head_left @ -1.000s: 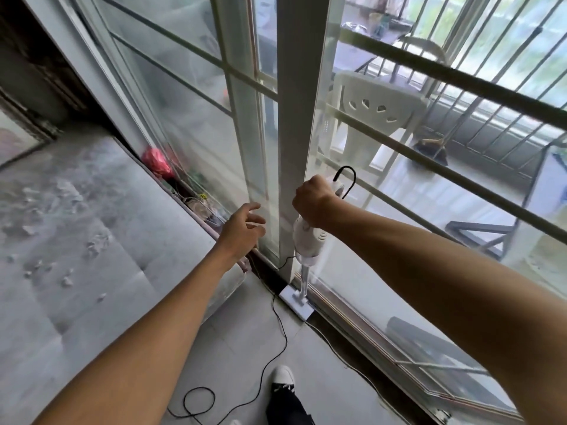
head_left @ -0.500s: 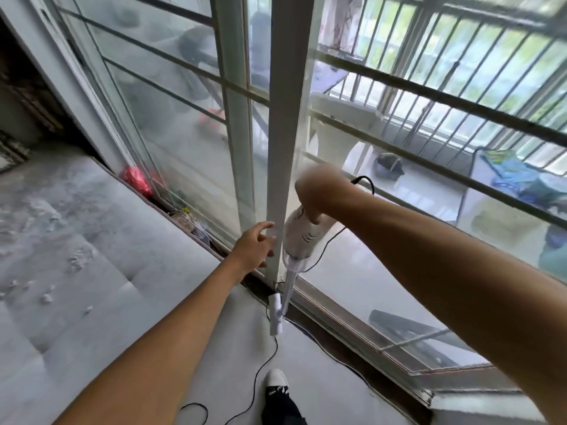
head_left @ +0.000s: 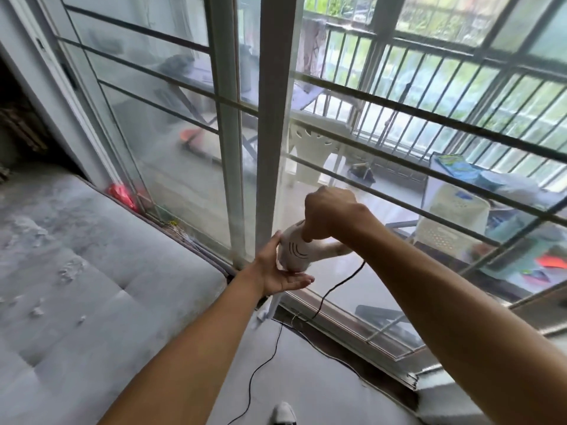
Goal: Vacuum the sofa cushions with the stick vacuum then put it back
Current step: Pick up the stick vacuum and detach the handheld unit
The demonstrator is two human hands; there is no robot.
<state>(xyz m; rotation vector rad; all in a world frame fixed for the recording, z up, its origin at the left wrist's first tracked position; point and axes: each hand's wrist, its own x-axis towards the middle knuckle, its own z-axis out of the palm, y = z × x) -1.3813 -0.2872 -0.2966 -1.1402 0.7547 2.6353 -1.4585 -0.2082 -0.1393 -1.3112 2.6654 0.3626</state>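
Step looks like pickup: stick vacuum (head_left: pixel 294 250) sits centre frame by the sliding door frame (head_left: pixel 271 148), tube running down to the floor, cord (head_left: pixel 267 360) trailing. Right hand (head_left: pixel 329 214) has fingers clamped on the handle from above; left hand (head_left: pixel 280 271) cups the white body, fingers apart. Sofa cushions (head_left: pixel 76 286), lower left, show crumbs. Next: swing the head left onto them and mind the cord.

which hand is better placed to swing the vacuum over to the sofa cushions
Right. The right hand already grips the handle of the stick vacuum, so it probably steers best. The left hand only cups the body open-palmed, beside the sofa.
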